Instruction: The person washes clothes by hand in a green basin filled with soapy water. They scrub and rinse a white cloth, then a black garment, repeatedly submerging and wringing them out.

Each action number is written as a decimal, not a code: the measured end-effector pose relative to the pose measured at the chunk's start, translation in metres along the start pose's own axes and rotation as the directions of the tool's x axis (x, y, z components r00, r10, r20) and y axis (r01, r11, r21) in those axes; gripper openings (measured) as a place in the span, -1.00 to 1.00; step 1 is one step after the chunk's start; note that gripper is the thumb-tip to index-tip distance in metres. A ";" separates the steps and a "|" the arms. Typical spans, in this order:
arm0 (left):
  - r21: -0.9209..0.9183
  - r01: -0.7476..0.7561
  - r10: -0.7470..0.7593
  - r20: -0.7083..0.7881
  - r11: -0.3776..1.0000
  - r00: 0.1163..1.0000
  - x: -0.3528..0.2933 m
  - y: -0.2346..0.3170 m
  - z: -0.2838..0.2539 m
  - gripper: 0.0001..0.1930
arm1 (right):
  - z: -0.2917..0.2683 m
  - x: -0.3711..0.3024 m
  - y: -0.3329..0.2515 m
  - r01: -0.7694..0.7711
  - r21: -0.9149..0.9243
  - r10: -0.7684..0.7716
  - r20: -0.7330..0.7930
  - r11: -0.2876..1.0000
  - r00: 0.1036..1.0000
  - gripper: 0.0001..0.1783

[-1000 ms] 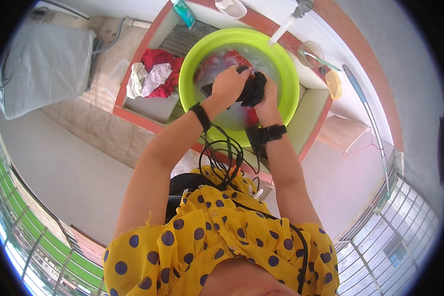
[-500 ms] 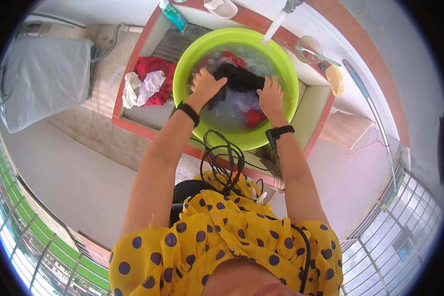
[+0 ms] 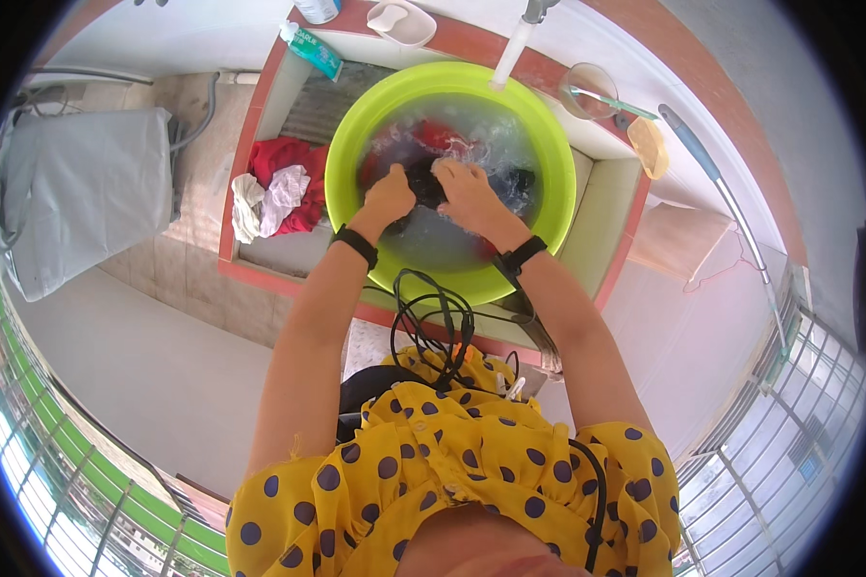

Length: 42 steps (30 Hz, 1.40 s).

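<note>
In the green tub point(image 3: 341, 178), the black cloth point(image 3: 425, 183) lies mostly left to right in the water, touching both your hands: your left hand point(image 3: 390, 197) grips its left part, your right hand point(image 3: 467, 195) bends over its middle, but you cannot tell if it grips.

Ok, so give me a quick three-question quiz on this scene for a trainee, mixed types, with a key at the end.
1. Multiple choice. What are the left hand and the right hand both touching?
A. A hanger
B. The tap
C. Black cloth

2. Fill in the blank. As the person sees it, the red pile lies to the ____ of the green tub.

3. True or false? There is a black band on each wrist.

Key: 1. C; 2. left; 3. true.
</note>
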<state>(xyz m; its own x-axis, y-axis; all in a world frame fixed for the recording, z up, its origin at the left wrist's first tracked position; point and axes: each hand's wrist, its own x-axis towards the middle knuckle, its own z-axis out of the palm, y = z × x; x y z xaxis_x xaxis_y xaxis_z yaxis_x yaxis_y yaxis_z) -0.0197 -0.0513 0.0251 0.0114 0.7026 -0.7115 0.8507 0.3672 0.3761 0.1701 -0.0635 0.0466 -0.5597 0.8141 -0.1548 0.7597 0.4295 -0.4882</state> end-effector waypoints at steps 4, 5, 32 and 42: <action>-0.224 -0.224 0.218 -0.052 0.948 0.975 -0.029 0.011 -0.040 -0.73 | 0.013 0.018 -0.027 0.002 0.268 0.052 -0.195 0.963 0.980 -0.34; -0.297 -0.263 0.248 -0.086 0.918 0.965 -0.037 0.015 -0.049 -0.75 | 0.009 0.021 -0.027 -0.055 0.349 0.105 -0.126 0.936 0.987 -0.40; -0.062 -0.259 0.247 -0.152 0.964 0.957 -0.033 -0.007 -0.025 -0.58 | 0.003 -0.027 0.031 -0.179 -0.212 0.189 0.032 0.961 0.981 -0.30; 0.371 -0.167 0.185 -0.014 0.913 0.983 -0.032 -0.002 0.023 -0.47 | 0.024 -0.012 0.055 -0.263 -0.309 0.385 0.458 0.914 0.801 -0.58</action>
<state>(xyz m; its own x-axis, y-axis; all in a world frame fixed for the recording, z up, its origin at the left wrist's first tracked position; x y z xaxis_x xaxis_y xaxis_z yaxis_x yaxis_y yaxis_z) -0.0095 -0.0884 0.0340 0.1611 0.7668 -0.6213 0.9703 -0.0081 0.2416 0.2108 -0.0584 0.0009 -0.3075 0.6390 -0.7051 0.9438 0.2994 -0.1403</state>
